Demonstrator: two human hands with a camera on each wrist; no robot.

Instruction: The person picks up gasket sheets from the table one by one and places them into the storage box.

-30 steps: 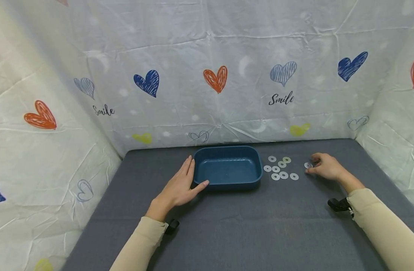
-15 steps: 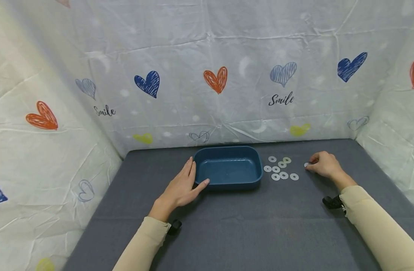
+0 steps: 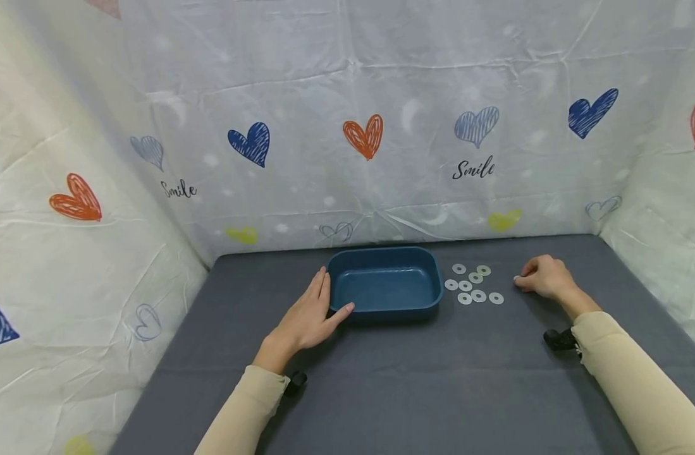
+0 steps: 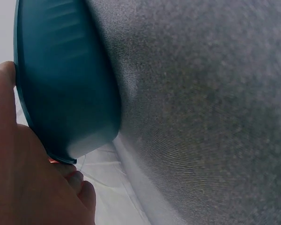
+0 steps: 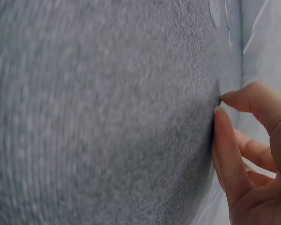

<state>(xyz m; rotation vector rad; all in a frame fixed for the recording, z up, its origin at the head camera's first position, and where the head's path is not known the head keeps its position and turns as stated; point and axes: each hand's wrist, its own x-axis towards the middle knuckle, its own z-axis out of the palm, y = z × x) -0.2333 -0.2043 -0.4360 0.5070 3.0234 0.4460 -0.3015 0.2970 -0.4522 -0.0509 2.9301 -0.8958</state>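
Tray point(image 3: 385, 287): deep teal-blue, plain, pale sheen inside. Ring discs point(image 3: 460, 285): silvery white, one tinged yellowish. Worktop point(image 3: 415, 392): dark grey, fine ribbed weave in the wrist views. Backdrop cloth point(image 3: 301, 76): off-white, heart print. Dark blue hearts point(image 3: 252, 144) and orange-red hearts point(image 3: 365, 137) scribble-filled; light blue hearts point(image 3: 477, 125) hatched; yellow hearts point(image 3: 504, 220) too. "Smile" lettering point(image 3: 473, 168): black script. Sleeves point(image 3: 637, 373): plain beige. Wrist cameras point(image 3: 560, 340): black.

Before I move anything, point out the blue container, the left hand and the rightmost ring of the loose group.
Blue container point(image 3: 386, 288): head view, on its bare inner floor.
Left hand point(image 3: 305, 321): head view, on the back of the hand.
Rightmost ring point(image 3: 501, 299): head view, on its right side.
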